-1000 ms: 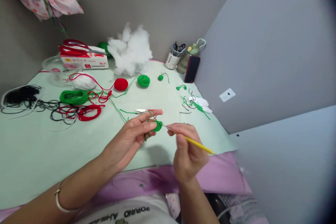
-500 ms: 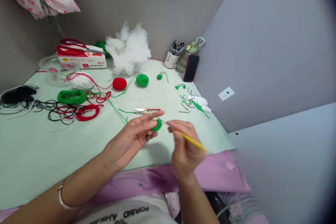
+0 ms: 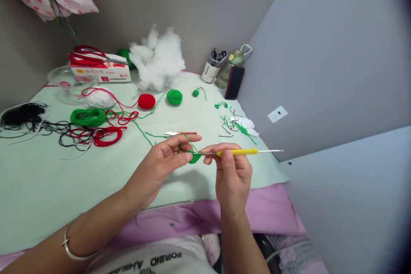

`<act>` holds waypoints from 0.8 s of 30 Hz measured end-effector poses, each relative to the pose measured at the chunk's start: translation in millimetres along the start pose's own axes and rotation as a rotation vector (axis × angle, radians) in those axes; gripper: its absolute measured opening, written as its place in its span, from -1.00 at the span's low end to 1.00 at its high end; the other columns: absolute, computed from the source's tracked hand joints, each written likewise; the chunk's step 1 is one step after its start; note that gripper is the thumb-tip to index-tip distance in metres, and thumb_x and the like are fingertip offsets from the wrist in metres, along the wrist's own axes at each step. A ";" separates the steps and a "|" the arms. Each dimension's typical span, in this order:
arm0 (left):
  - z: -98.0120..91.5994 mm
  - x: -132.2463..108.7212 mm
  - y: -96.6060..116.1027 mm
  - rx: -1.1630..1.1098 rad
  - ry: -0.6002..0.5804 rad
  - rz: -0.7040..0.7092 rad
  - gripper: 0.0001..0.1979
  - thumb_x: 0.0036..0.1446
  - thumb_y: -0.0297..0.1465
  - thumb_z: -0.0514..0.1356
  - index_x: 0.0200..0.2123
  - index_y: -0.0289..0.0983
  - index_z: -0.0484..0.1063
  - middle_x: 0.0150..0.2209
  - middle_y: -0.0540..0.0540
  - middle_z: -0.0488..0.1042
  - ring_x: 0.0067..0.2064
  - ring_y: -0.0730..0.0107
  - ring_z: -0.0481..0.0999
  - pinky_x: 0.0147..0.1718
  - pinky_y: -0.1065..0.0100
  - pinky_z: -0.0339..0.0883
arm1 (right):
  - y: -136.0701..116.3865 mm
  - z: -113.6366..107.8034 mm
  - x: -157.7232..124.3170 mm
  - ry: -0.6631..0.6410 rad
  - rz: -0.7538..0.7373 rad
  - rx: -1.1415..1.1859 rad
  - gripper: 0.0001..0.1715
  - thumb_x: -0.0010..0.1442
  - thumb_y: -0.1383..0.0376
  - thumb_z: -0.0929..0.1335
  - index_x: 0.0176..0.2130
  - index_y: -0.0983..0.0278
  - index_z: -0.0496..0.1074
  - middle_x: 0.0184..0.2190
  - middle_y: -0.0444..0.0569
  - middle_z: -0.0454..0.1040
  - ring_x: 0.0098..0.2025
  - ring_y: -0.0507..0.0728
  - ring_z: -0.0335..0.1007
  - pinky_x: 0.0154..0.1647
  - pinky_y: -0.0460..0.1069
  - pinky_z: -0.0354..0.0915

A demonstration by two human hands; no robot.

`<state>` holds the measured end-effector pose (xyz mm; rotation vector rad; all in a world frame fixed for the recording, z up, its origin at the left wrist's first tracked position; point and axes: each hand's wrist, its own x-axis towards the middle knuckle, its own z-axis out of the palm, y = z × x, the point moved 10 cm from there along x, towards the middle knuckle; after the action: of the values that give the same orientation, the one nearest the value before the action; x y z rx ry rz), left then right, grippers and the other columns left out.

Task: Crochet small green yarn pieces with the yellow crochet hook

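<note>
Between thumb and fingers, my left hand [image 3: 163,158] pinches a small green crochet piece [image 3: 195,158], with green yarn looped over the raised index finger. My right hand [image 3: 233,173] grips a crochet hook by its yellow handle [image 3: 242,152]. The hook lies nearly level, its thin metal shaft reaching left to the top edge of the green piece; its tip is hard to make out there. Small snips with orange-red handles [image 3: 189,133] lie just behind my left fingers. A green yarn ball [image 3: 174,97] and a red ball [image 3: 146,101] sit farther back.
White stuffing [image 3: 159,62], a box [image 3: 102,72] with red scissors [image 3: 86,58] on it, a pen cup [image 3: 210,71], a bottle [image 3: 224,75] and a phone [image 3: 234,83] stand at the back. Tangled yarn [image 3: 107,136] covers the left; yarn scraps [image 3: 240,125] lie right.
The hook has swung from a slant to nearly level, and my right hand has turned with it. The green piece has tilted and shifted slightly right and down in my left hand.
</note>
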<state>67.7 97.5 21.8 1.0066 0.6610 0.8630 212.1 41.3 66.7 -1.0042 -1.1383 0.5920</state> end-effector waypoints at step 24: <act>9.0 1.7 -9.7 -0.162 0.039 -0.062 -0.55 0.09 -0.34 0.48 0.08 -0.14 0.64 -0.16 -0.04 0.57 -0.07 0.32 0.46 -0.06 0.36 0.32 | -34.8 22.0 -22.3 -0.063 -0.476 -0.562 -0.58 0.36 0.47 0.36 0.09 0.07 0.57 -0.09 -0.01 0.64 -0.10 0.14 0.60 -0.17 0.06 0.55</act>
<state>78.8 92.4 16.4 0.8217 0.6422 0.8691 180.6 14.7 88.9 -1.1309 -1.5827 -0.0915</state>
